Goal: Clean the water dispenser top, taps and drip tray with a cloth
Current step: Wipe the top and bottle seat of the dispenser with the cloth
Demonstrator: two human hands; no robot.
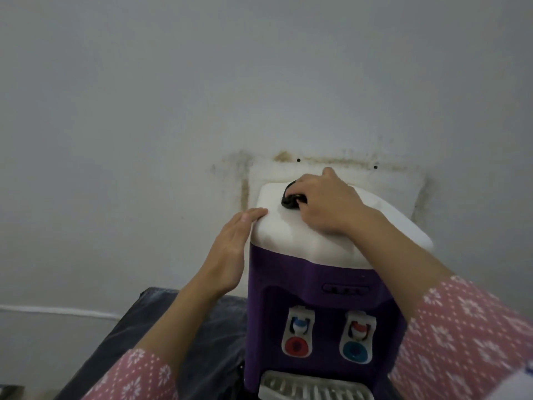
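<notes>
Two hands: left (pixel 230 249) flat against the dispenser top's (pixel 291 226) edge, right (pixel 326 203) gripping its black knob (pixel 290 202).

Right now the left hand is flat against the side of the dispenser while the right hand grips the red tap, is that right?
Not quite. In the head view the right hand grips the black knob on the white top, not the red tap. The left hand does lie flat against the dispenser's side.

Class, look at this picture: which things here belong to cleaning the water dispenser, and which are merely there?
Belongs to the job:
white dispenser top
black knob, gripped by the right hand
left hand, flat against the dispenser's side
two taps
drip tray

Merely there:
stained wall
dark table

No cloth shows.
</notes>
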